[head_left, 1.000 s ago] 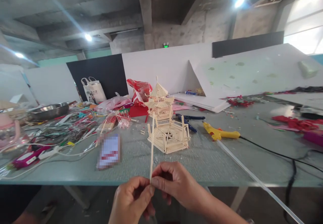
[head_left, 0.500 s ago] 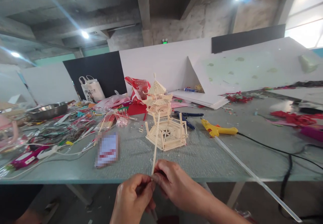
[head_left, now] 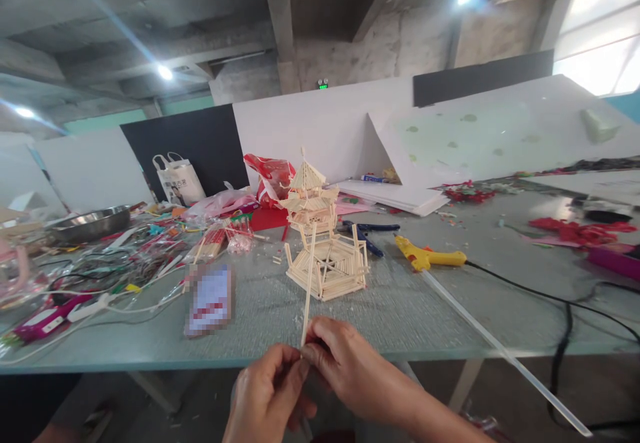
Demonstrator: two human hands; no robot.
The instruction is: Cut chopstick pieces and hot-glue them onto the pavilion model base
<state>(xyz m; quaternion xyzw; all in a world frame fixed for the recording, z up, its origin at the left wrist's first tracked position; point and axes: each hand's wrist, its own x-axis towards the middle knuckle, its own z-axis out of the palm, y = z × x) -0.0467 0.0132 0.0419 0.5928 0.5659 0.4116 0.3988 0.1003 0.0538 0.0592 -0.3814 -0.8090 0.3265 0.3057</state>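
Both my hands pinch the lower end of a thin wooden stick point(head_left: 309, 282) that points up in front of the table edge. My left hand point(head_left: 267, 395) and my right hand point(head_left: 345, 371) meet fingertip to fingertip at the stick's base. Behind the stick, on the green table point(head_left: 410, 310), stands a hexagonal base of small sticks point(head_left: 327, 266). A small stick pavilion with a pointed roof point(head_left: 309, 196) stands just behind that base.
A yellow glue gun point(head_left: 431, 256) with a black cord lies right of the model, and a long clear rod point(head_left: 500, 350) runs off the table. Blue pliers point(head_left: 367, 233), a blurred packet point(head_left: 209, 298), tangled wires, a metal bowl point(head_left: 87, 222), bags and white boards fill the table.
The stick has tilted from nearly upright to leaning slightly right. My hands have shifted a little lower in view and stay pinched on its base.
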